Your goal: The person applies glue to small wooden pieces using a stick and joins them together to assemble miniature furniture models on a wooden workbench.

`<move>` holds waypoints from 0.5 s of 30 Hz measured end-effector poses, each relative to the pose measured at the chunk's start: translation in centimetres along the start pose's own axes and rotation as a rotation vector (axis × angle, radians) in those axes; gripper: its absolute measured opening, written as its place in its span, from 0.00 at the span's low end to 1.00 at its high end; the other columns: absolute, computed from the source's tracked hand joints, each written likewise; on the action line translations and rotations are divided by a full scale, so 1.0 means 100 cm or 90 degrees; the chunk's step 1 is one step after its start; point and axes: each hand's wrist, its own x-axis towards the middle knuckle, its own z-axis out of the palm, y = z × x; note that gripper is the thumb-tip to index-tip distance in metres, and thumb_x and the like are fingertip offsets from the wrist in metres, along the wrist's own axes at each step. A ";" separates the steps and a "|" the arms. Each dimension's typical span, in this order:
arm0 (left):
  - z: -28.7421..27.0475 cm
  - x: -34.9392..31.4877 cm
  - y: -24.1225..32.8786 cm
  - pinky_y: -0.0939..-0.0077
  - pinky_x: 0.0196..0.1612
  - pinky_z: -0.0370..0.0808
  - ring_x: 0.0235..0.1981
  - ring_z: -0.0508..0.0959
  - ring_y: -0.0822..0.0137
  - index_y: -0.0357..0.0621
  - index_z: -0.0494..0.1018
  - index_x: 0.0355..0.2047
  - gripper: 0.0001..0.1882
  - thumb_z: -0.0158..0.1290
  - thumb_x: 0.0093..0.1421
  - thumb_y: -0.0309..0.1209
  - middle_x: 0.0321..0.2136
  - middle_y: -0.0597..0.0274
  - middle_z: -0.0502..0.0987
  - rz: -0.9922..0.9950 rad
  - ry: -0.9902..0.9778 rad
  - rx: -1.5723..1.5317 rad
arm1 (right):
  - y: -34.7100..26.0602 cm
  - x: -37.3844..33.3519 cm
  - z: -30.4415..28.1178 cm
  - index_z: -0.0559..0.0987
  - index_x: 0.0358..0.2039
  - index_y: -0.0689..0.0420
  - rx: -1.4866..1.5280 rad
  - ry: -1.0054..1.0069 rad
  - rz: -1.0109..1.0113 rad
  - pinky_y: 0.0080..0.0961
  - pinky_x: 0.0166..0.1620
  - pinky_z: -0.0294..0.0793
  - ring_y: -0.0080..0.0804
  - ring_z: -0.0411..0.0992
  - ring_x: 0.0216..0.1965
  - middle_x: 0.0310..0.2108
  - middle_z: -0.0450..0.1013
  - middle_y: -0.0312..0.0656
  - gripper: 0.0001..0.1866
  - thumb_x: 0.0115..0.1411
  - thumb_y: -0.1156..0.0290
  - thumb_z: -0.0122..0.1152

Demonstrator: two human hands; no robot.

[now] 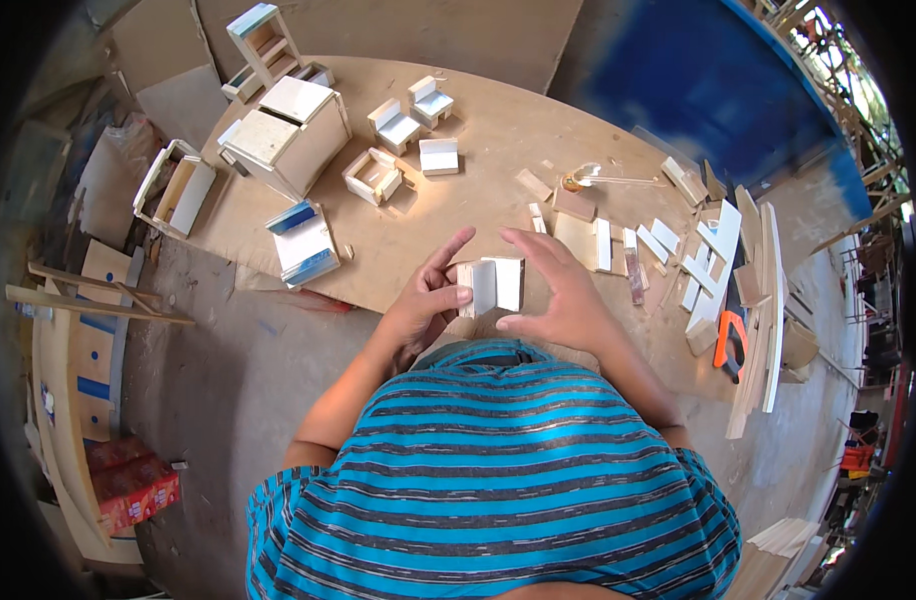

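Observation:
My left hand [421,305] grips a small L-shaped wooden piece, a miniature chair [485,287], by its bare-wood side, thumb on top. Its inner faces are white and light grey. My right hand [570,298] is beside the piece's other side, thumb and forefinger spread apart with a gap to it. Further off on the table stand similar miniature chairs, one white [439,157], one with a bare-wood back [393,125] and one with a bluish seat [431,102].
The brown table [468,210] also bears a small cabinet [303,145], an open wooden frame [375,177] and a blue-and-white piece [305,243]. At right lie white strips [713,265], an orange-handled saw [730,345] and a small glue container [579,178] with a stick.

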 end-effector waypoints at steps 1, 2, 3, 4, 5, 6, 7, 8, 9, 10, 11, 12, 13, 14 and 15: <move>-0.001 -0.001 0.000 0.72 0.54 0.70 0.51 0.73 0.66 0.42 0.49 0.66 0.49 0.64 0.47 0.32 0.52 0.54 0.70 -0.029 0.026 -0.004 | -0.003 0.002 0.000 0.65 0.59 0.57 -0.123 -0.017 -0.030 0.38 0.59 0.63 0.42 0.64 0.55 0.50 0.69 0.47 0.44 0.40 0.67 0.72; 0.000 -0.001 0.000 0.72 0.54 0.70 0.51 0.73 0.66 0.42 0.49 0.66 0.49 0.64 0.47 0.32 0.52 0.54 0.70 -0.030 0.027 -0.001 | -0.003 0.005 0.003 0.65 0.59 0.57 -0.120 -0.015 -0.031 0.38 0.59 0.63 0.42 0.64 0.55 0.50 0.69 0.47 0.44 0.40 0.67 0.72; 0.000 -0.001 -0.002 0.73 0.53 0.70 0.49 0.74 0.68 0.42 0.49 0.66 0.47 0.63 0.49 0.30 0.49 0.56 0.72 -0.030 0.028 -0.030 | -0.002 0.007 0.005 0.67 0.57 0.56 -0.166 -0.013 -0.054 0.40 0.59 0.61 0.43 0.64 0.55 0.50 0.68 0.46 0.42 0.38 0.67 0.71; 0.000 -0.001 -0.002 0.74 0.52 0.70 0.47 0.74 0.70 0.42 0.49 0.66 0.46 0.62 0.51 0.28 0.46 0.57 0.74 -0.029 0.028 -0.060 | 0.000 0.010 0.007 0.69 0.54 0.55 -0.212 -0.010 -0.076 0.41 0.60 0.59 0.44 0.63 0.55 0.50 0.67 0.44 0.39 0.37 0.67 0.70; -0.001 0.000 -0.003 0.74 0.52 0.70 0.47 0.74 0.70 0.42 0.49 0.66 0.46 0.62 0.51 0.28 0.46 0.57 0.74 -0.032 0.029 -0.058 | 0.003 0.012 0.009 0.69 0.54 0.55 -0.209 -0.009 -0.075 0.41 0.60 0.59 0.44 0.63 0.55 0.50 0.67 0.44 0.39 0.37 0.67 0.70; -0.001 -0.001 -0.003 0.73 0.52 0.71 0.47 0.74 0.69 0.41 0.50 0.66 0.44 0.62 0.51 0.29 0.47 0.58 0.74 -0.033 0.036 -0.056 | 0.007 0.015 0.011 0.71 0.52 0.56 -0.225 -0.008 -0.093 0.40 0.59 0.59 0.43 0.64 0.54 0.49 0.68 0.44 0.37 0.37 0.67 0.69; -0.001 0.000 -0.003 0.71 0.53 0.71 0.48 0.74 0.69 0.41 0.51 0.65 0.43 0.62 0.52 0.30 0.48 0.59 0.73 -0.034 0.042 -0.053 | 0.011 0.017 0.012 0.73 0.49 0.56 -0.241 -0.008 -0.112 0.39 0.59 0.58 0.42 0.64 0.53 0.47 0.68 0.44 0.34 0.36 0.66 0.69; 0.000 0.000 -0.002 0.71 0.53 0.71 0.48 0.74 0.69 0.41 0.51 0.65 0.43 0.62 0.52 0.30 0.48 0.59 0.73 -0.037 0.043 -0.053 | 0.014 0.018 0.013 0.73 0.49 0.56 -0.239 -0.007 -0.109 0.39 0.59 0.58 0.42 0.64 0.53 0.47 0.68 0.44 0.34 0.36 0.66 0.69; 0.002 0.000 -0.001 0.70 0.53 0.72 0.49 0.74 0.68 0.41 0.52 0.65 0.42 0.61 0.53 0.31 0.49 0.60 0.72 -0.046 0.052 -0.058 | 0.016 0.019 0.013 0.74 0.49 0.55 -0.236 -0.019 -0.106 0.39 0.58 0.58 0.42 0.65 0.52 0.46 0.69 0.44 0.33 0.37 0.66 0.69; 0.003 0.001 -0.001 0.68 0.53 0.72 0.50 0.74 0.67 0.41 0.54 0.64 0.40 0.60 0.54 0.32 0.50 0.61 0.72 -0.055 0.061 -0.064 | 0.018 0.019 0.014 0.75 0.48 0.55 -0.233 -0.031 -0.102 0.39 0.58 0.59 0.41 0.65 0.52 0.45 0.70 0.43 0.33 0.37 0.65 0.68; 0.002 0.002 -0.001 0.68 0.53 0.72 0.50 0.74 0.67 0.41 0.54 0.64 0.40 0.60 0.54 0.32 0.50 0.61 0.72 -0.059 0.061 -0.062 | 0.020 0.020 0.015 0.75 0.48 0.55 -0.231 -0.028 -0.100 0.39 0.58 0.59 0.41 0.65 0.52 0.45 0.70 0.43 0.33 0.37 0.65 0.68; 0.001 0.004 -0.002 0.67 0.53 0.73 0.50 0.73 0.67 0.40 0.55 0.63 0.37 0.59 0.56 0.34 0.50 0.61 0.71 -0.068 0.054 -0.058 | 0.022 0.020 0.017 0.76 0.45 0.56 -0.231 -0.011 -0.105 0.39 0.57 0.60 0.41 0.66 0.50 0.44 0.70 0.43 0.31 0.36 0.64 0.69; 0.000 0.005 -0.003 0.65 0.53 0.74 0.51 0.73 0.66 0.40 0.57 0.61 0.35 0.58 0.57 0.35 0.51 0.61 0.71 -0.078 0.045 -0.053 | 0.025 0.020 0.018 0.78 0.42 0.57 -0.232 0.007 -0.109 0.39 0.56 0.61 0.42 0.67 0.48 0.43 0.71 0.43 0.29 0.35 0.64 0.70; 0.000 0.006 -0.004 0.65 0.53 0.74 0.51 0.73 0.66 0.40 0.57 0.61 0.35 0.58 0.57 0.35 0.51 0.61 0.71 -0.083 0.042 -0.050 | 0.027 0.020 0.019 0.78 0.42 0.57 -0.231 0.012 -0.105 0.39 0.56 0.61 0.42 0.67 0.48 0.43 0.71 0.43 0.29 0.35 0.64 0.70; 0.000 0.008 -0.005 0.67 0.52 0.75 0.50 0.74 0.67 0.40 0.59 0.60 0.32 0.57 0.58 0.36 0.50 0.61 0.71 -0.088 0.044 -0.042 | 0.030 0.020 0.019 0.79 0.41 0.57 -0.223 0.009 -0.100 0.40 0.56 0.61 0.42 0.67 0.48 0.42 0.71 0.43 0.28 0.35 0.63 0.71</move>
